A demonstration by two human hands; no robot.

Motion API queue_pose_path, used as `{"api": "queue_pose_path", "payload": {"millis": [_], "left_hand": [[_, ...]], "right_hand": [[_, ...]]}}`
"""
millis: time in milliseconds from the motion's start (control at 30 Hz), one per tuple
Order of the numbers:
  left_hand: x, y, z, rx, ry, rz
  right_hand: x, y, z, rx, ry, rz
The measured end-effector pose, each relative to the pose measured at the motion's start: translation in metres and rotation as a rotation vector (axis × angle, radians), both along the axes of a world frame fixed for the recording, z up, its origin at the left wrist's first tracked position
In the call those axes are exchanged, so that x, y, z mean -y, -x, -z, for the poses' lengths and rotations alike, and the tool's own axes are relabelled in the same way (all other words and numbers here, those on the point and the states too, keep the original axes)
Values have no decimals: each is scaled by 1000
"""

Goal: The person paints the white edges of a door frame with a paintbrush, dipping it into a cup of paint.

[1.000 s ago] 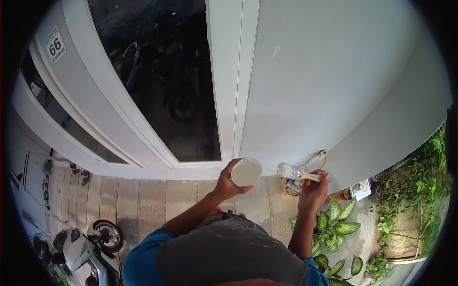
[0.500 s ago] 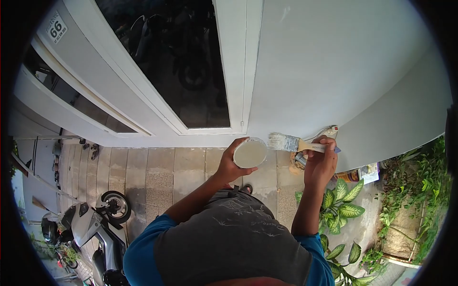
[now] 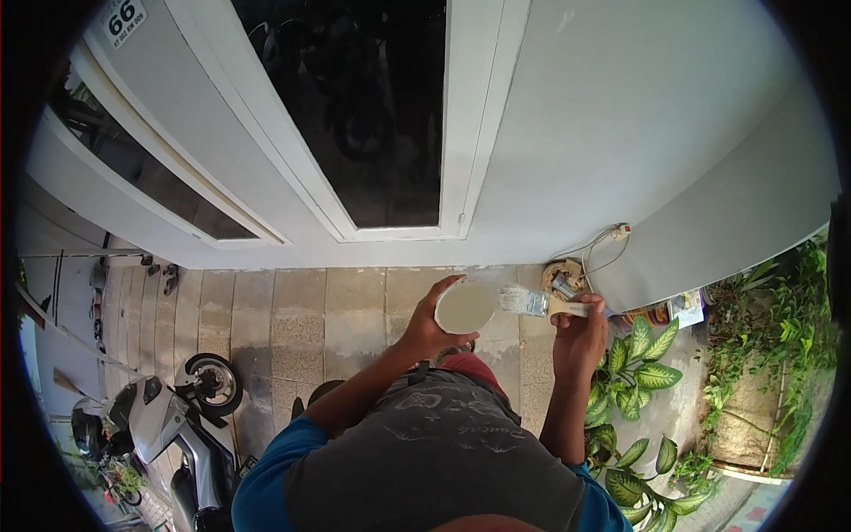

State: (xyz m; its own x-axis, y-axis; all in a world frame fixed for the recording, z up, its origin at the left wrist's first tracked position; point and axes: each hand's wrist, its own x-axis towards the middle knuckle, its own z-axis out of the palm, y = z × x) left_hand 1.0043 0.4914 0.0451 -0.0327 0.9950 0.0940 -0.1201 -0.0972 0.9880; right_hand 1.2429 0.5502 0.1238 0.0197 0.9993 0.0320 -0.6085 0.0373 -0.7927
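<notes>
My left hand [image 3: 434, 321] is wrapped round a round tub of pale paint [image 3: 466, 308], its open top facing up toward me. Closed on the handle of a paintbrush [image 3: 536, 302] is my right hand [image 3: 581, 330]. The brush lies nearly level, its whitish, paint-covered bristles pointing left, just right of the tub's rim. Between bristles and rim I see a narrow gap. Both hands are in front of my body, over the tiled floor.
Ahead rises a light grey wall [image 3: 612, 115] with a white-framed dark window [image 3: 381, 133]. A cable with a socket [image 3: 622, 230] hangs low at the wall. Leafy plants [image 3: 643, 359] stand at right; a motorcycle [image 3: 168, 434] is parked at left on the tiled floor [image 3: 297, 332].
The paintbrush and my right hand have come down and slightly left, level with the tub. The tub has shifted slightly down. The wall and window appear moved right and up in view.
</notes>
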Motion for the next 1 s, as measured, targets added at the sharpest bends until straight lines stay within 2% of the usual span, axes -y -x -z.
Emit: {"api": "queue_pose_path", "payload": {"millis": [100, 433, 500, 533, 567, 633, 700, 767, 900, 1000], "left_hand": [[20, 5, -6, -116, -135, -61], [62, -10, -11, -109, -142, -217], [63, -18, -12, -102, -132, -235], [62, -25, -14, -58, -147, -263], [61, -31, -16, -14, -162, -289], [56, -42, -11, -58, -169, -304], [48, -56, -6, -101, -177, -316], [44, -75, -2, -37, -180, -324], [37, -101, -11, -78, -181, -261], [34, -123, -16, -157, -198, -247]], "right_hand": [[13, 10, -5, 9, -9, -36], [28, 26, -46, 209, -197, -215], [25, 33, -38, -161, -14, -284], [21, 34, -29, -233, 163, -257], [18, 34, -15, -232, 161, -268], [14, 31, 10, -549, 310, -521], [9, 27, 18, -586, 365, -535], [5, 16, 31, -718, 430, -583], [-9, -14, 32, -750, 528, -569], [-17, -35, 34, -717, 488, -598]]}}
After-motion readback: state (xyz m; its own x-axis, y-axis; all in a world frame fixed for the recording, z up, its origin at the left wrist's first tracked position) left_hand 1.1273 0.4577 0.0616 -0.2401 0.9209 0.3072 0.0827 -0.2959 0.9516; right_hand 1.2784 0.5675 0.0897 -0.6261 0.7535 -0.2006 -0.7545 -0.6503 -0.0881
